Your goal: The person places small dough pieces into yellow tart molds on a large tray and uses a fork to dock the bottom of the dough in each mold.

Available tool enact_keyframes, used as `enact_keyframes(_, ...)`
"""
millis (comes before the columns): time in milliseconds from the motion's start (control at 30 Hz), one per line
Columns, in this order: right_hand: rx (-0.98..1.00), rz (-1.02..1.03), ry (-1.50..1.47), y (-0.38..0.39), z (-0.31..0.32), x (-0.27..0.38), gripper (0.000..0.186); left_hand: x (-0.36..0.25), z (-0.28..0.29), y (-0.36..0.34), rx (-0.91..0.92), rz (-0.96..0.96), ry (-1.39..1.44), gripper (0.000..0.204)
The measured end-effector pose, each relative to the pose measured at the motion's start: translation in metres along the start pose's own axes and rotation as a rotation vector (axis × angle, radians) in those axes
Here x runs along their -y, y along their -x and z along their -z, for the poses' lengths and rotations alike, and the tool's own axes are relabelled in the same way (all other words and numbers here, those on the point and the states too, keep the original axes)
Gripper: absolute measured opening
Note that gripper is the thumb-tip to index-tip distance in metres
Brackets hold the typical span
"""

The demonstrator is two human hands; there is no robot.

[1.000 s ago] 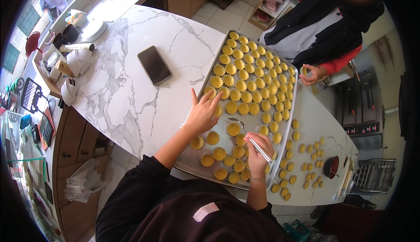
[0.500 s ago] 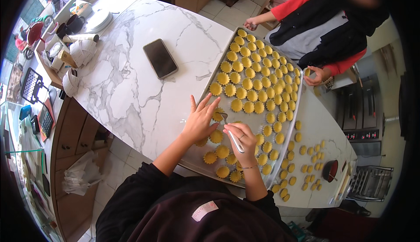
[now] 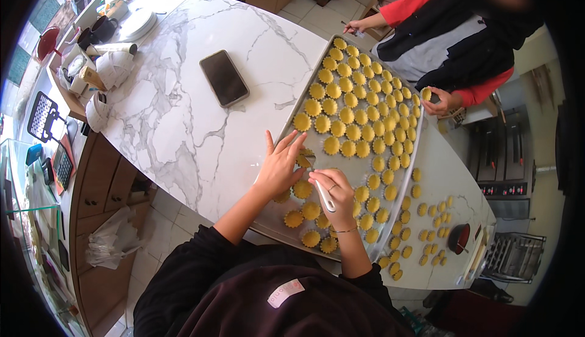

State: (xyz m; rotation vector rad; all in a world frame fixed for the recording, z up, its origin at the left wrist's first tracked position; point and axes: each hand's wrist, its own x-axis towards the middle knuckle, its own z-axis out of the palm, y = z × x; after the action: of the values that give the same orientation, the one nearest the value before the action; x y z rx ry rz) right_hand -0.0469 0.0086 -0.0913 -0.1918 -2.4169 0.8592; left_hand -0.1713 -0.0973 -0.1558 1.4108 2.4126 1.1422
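Observation:
A large metal baking tray [image 3: 282,177] holds many yellow fluted tart shells [image 3: 330,145]. My right hand [image 3: 335,198] is closed around the pale handle of a fork [image 3: 324,195]. The fork's head reaches a tart shell [image 3: 306,156] between my hands, partly hidden by them. My left hand [image 3: 281,165] lies over the tray's left side, its fingers stretched and spread, the fingertips and thumb around that same shell. More tart shells [image 3: 293,219] sit on the tray near me.
A dark phone [image 3: 224,80] lies on the marble counter [image 3: 177,93]. Across the tray, a co-worker's hand [image 3: 443,102] holds a tart shell. Loose shells [image 3: 425,234] and a dark bowl [image 3: 459,238] stand on the counter at right. Cups and plates [image 3: 139,25] are at far left.
The fork's handle has tilted and shifted slightly left with my right hand. My left hand stays nearly in place. The co-worker's hand has turned the shell it holds into clearer view.

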Motion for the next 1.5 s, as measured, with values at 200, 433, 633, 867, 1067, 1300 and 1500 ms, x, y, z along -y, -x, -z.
enact_keyframes(200, -0.055, -0.008, -0.036, 0.003, 0.002, 0.001, 0.033, 0.001, -0.001, 0.0, -0.001, 0.008, -0.003, 0.09)
enact_keyframes(433, -0.021, 0.01, -0.036, 0.005, 0.001, -0.001, 0.032, 0.001, -0.001, 0.0, 0.0, 0.014, -0.006, 0.09)
enact_keyframes(633, 0.019, -0.007, 0.008, 0.003, 0.001, 0.003, 0.03, 0.001, -0.002, 0.0, -0.03, 0.01, 0.021, 0.09)
enact_keyframes(867, -0.059, -0.03, -0.042, 0.003, 0.006, 0.007, 0.032, 0.0, -0.001, 0.0, -0.038, 0.022, 0.023, 0.091)
enact_keyframes(1067, -0.009, -0.026, -0.034, 0.008, 0.006, 0.005, 0.034, 0.001, -0.002, 0.0, -0.036, 0.019, 0.02, 0.09)
enact_keyframes(1300, 0.043, -0.02, -0.009, 0.009, 0.003, 0.008, 0.034, 0.001, 0.0, 0.0, -0.015, 0.029, 0.017, 0.091)
enact_keyframes(1500, -0.133, -0.089, -0.065, 0.013, 0.015, 0.008, 0.029, 0.0, -0.002, -0.001, -0.032, 0.019, 0.025, 0.091)
